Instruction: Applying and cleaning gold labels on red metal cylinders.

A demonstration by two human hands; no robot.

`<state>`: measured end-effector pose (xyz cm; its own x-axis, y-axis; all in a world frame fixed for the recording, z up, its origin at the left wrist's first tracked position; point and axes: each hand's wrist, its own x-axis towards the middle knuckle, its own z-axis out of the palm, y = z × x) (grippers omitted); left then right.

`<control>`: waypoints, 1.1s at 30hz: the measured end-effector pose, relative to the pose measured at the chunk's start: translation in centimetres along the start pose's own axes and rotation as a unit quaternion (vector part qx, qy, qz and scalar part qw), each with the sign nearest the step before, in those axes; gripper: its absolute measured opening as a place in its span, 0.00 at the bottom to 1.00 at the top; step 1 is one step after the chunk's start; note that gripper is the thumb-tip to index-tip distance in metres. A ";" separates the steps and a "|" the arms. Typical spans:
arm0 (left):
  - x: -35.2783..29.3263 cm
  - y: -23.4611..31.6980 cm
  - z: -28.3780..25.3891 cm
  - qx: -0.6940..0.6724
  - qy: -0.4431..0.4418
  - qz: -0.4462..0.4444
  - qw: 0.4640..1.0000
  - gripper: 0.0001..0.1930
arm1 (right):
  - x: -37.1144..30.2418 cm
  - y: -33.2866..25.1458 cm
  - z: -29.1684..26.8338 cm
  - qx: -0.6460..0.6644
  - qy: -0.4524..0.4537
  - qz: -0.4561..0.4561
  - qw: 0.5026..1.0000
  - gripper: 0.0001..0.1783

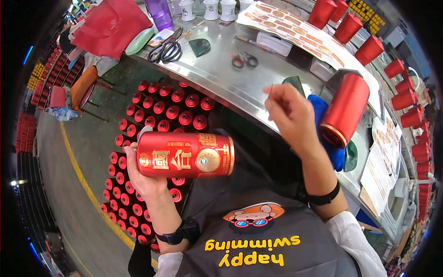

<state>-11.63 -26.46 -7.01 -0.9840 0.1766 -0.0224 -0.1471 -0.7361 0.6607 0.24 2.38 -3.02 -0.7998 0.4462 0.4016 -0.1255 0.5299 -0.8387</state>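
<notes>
My left hand (148, 182) is wrapped round one end of a red bottle (184, 154), which lies sideways over my lap. Raised gold characters and a round gold emblem face up on it. To the right, over the edge of the metal bench (221, 76), my right hand (293, 115) is raised, clear of the bottle. Its fingertips pinch a thin needle-like tool (271, 87), whose exact kind is too fine to make out. Beside that hand a second red bottle (348, 108) without visible lettering lies on a blue cloth (317, 104).
Label sheets (277, 23) lie along the bench, with more sheets (380, 168) at right. Black scissors (168, 50) and smaller scissors (244, 60) rest nearby. Several red bottles (159, 107) stand below on the left. More red containers (348, 28) line the far side. A chair (85, 87) stands left.
</notes>
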 end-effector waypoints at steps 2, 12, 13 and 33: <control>0.2 -0.1 -0.3 -0.007 -0.003 -0.004 1.000 0.14 | 2.4 1.3 -0.9 -0.192 0.002 -0.061 0.980 0.09; 1.3 0.0 -1.1 -0.018 0.032 -0.013 0.999 0.16 | 4.5 4.1 0.9 -0.358 0.015 -0.053 0.932 0.15; 1.4 0.2 -1.1 -0.019 0.042 -0.012 0.999 0.16 | 3.7 3.2 1.3 -0.292 0.024 -0.097 0.951 0.17; -0.9 1.1 0.9 -0.024 0.002 0.080 0.997 0.14 | -6.4 0.1 7.8 0.376 -0.185 0.092 0.903 0.35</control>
<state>-10.79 -26.83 -5.60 -0.9957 0.0527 0.0768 0.0063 -0.7847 0.6199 0.77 -6.04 -8.51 -0.9715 0.1316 0.1969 -0.2232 -0.2300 -0.9472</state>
